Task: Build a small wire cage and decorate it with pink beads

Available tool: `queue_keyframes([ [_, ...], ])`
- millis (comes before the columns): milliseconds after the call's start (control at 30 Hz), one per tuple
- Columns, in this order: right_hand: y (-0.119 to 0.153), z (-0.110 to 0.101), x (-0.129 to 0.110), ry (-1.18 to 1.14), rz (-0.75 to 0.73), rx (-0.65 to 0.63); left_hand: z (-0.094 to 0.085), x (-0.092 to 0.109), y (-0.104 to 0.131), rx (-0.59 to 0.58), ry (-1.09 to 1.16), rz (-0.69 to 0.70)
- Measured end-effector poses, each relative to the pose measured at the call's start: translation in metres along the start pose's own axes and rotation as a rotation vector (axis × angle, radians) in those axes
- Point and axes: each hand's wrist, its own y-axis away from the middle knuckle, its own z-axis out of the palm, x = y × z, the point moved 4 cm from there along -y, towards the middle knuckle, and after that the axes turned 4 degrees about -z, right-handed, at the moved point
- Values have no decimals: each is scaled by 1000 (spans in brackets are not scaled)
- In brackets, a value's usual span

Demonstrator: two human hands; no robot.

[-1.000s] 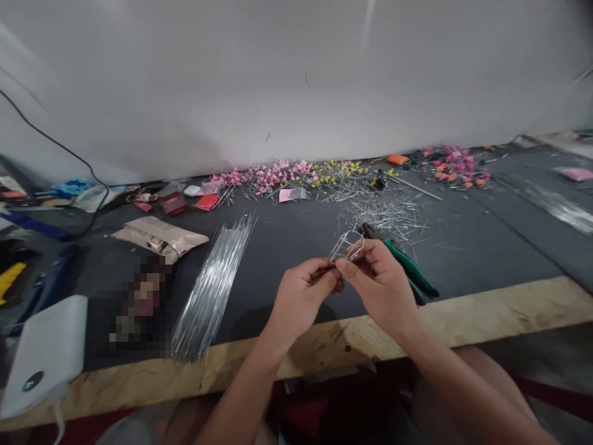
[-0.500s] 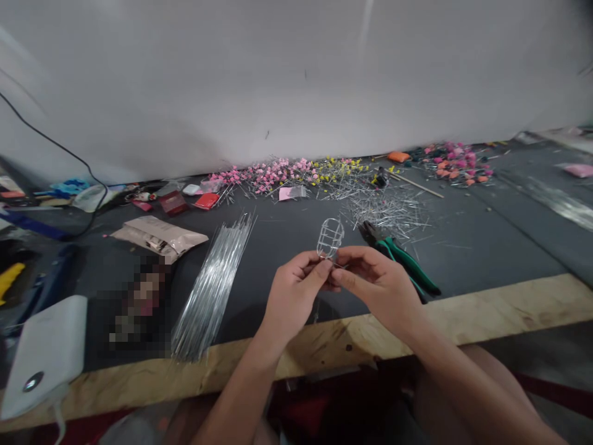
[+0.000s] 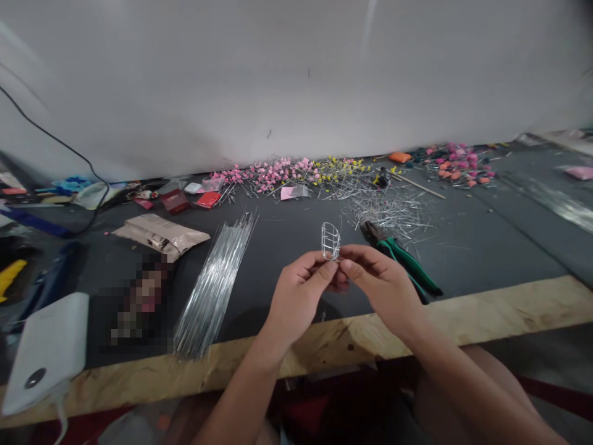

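Between both hands, above the dark tabletop, stands a small silver wire frame (image 3: 330,241), an oval loop crossed by several wires. My left hand (image 3: 301,290) pinches its lower end between thumb and fingers. From the other side my right hand (image 3: 377,278) closes on the same lower end, thumb tip by the left thumb; the fingers hide the exact grip points. Just beyond the right hand lie green-handled pliers (image 3: 407,262), jaws toward the back. Left of the left hand rests a bundle of straight silver wires (image 3: 215,287).
Pink beaded stems (image 3: 273,173), yellow ones (image 3: 343,168) and loose cut wires (image 3: 389,210) lie along the wall. A crumpled packet (image 3: 160,233) and a white power bank (image 3: 49,352) with a cable sit left. A wooden edge (image 3: 338,340) borders the table's front.
The wire frame has turned in the fingers and now shows narrower, more side-on. Both hands remain at its lower end, the right thumb slightly shifted. The view has moved slightly.
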Motion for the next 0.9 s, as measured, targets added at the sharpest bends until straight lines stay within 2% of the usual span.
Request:
queue_keyframes([
  [300, 0, 9, 7, -328, 113, -62, 9, -3, 2, -104, 189, -59],
  [467, 1, 12, 4, -374, 177, -62, 12, -4, 3, -148, 229, -88],
  [567, -1, 12, 6, -373, 169, -32, 12, -5, 1, -120, 222, -77],
  [767, -2, 9, 14, -326, 132, 108, 11, -8, -1, 29, 146, -39],
  [900, -2, 8, 16, -336, 125, 130, 10, -6, -2, 56, 142, -24],
])
